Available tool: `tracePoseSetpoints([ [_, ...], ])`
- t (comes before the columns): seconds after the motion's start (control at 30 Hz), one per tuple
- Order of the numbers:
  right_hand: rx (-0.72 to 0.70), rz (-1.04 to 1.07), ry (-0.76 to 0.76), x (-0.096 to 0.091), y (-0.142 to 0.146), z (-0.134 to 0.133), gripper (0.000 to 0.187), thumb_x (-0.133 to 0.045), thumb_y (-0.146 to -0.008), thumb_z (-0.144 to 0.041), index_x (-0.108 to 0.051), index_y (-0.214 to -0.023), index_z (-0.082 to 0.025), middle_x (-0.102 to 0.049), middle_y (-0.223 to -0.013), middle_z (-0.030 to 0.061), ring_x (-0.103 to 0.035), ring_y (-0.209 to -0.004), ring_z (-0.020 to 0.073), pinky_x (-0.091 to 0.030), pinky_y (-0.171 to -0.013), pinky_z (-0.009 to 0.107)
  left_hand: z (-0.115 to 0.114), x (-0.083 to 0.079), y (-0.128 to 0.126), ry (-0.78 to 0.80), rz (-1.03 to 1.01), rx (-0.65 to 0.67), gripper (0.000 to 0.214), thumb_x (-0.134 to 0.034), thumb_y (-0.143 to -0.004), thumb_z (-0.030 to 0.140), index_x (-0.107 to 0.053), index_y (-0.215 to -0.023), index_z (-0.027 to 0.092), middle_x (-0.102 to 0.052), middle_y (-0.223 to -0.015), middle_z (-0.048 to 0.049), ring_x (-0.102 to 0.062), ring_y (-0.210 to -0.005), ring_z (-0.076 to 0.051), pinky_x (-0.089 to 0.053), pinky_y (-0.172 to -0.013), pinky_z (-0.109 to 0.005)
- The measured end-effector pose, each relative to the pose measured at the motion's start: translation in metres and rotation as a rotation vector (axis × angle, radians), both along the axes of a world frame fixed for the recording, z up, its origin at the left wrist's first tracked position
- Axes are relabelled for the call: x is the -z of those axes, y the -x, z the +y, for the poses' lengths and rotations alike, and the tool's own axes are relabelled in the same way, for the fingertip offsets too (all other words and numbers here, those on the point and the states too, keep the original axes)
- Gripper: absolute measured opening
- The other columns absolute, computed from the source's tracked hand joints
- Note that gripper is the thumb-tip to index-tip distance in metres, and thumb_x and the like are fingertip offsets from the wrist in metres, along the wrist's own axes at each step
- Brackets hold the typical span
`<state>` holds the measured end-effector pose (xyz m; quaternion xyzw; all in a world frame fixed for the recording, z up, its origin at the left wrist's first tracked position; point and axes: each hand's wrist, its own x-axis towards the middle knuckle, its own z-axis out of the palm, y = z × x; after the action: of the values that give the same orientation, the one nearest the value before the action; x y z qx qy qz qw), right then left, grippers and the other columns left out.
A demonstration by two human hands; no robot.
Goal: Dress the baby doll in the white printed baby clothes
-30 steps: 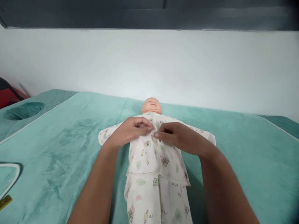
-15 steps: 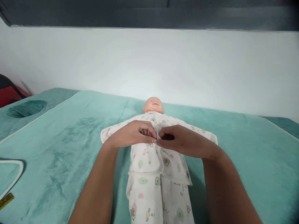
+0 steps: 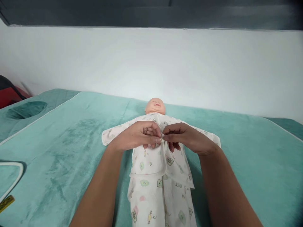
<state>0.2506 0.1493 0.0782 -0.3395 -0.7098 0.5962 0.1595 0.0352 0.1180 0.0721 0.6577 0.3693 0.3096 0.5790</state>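
A baby doll (image 3: 155, 106) lies on its back with its head at the far end. It wears a white baby shirt (image 3: 148, 164) printed with small animals and clouds, its sleeves spread to both sides. White printed trousers (image 3: 146, 205) show below the shirt's hem. At the front opening of the chest, my left hand (image 3: 144, 135) pinches the shirt's edge between thumb and fingers. My right hand (image 3: 181, 137) pinches the edge right beside it, and the fingertips of both hands nearly meet. Whatever fastener may lie between them is too small to make out.
The doll lies on a teal plush cover (image 3: 71, 151) with a round hole (image 3: 27, 109) at the left. A white curved cable or tube (image 3: 16, 181) with a yellow label (image 3: 6, 203) is at the lower left. Behind stands a white wall (image 3: 151, 63); a red and black object (image 3: 9, 93) is far left.
Both hands have shifted slightly, and the pinched shirt edge is lifted a little. The right hand's lower fingers now hang into view below its thumb.
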Motion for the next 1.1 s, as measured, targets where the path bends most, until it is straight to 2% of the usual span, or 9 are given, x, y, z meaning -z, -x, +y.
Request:
tracePoseSetpoints([
  [0.37,-0.005,0.107,0.058,0.009,-0.006,0.005,0.008,-0.060,-0.078,-0.021,-0.064,-0.085,-0.017,-0.056,-0.068,-0.0020,-0.054,-0.055,0.0083,-0.042,-0.051,0.019,0.002,0.004,-0.002,-0.009,-0.126,-0.061,0.018,-0.070,-0.078,0.031,-0.061,-0.084,0.016,-0.061,-0.064,-0.0005,-0.055,-0.055,-0.009,-0.046,-0.051,-0.022],
  [0.7,-0.021,0.174,0.078,0.015,-0.006,0.010,0.012,-0.066,-0.079,-0.026,-0.065,-0.084,-0.016,-0.057,-0.065,-0.0020,-0.052,-0.054,0.0076,-0.044,-0.050,0.019,0.001,0.003,-0.006,0.024,-0.107,-0.034,0.017,-0.070,-0.078,0.029,-0.063,-0.088,0.017,-0.063,-0.068,-0.0013,-0.058,-0.060,-0.010,-0.049,-0.054,-0.022],
  [1.1,-0.026,0.208,0.086,0.016,-0.007,0.009,0.010,-0.067,-0.081,-0.025,-0.066,-0.085,-0.016,-0.058,-0.064,-0.0016,-0.054,-0.055,0.0079,-0.039,-0.045,0.018,0.004,0.004,-0.005,0.042,-0.123,-0.027,0.012,-0.070,-0.080,0.025,-0.063,-0.086,0.017,-0.064,-0.068,-0.0004,-0.060,-0.060,-0.010,-0.049,-0.054,-0.021],
])
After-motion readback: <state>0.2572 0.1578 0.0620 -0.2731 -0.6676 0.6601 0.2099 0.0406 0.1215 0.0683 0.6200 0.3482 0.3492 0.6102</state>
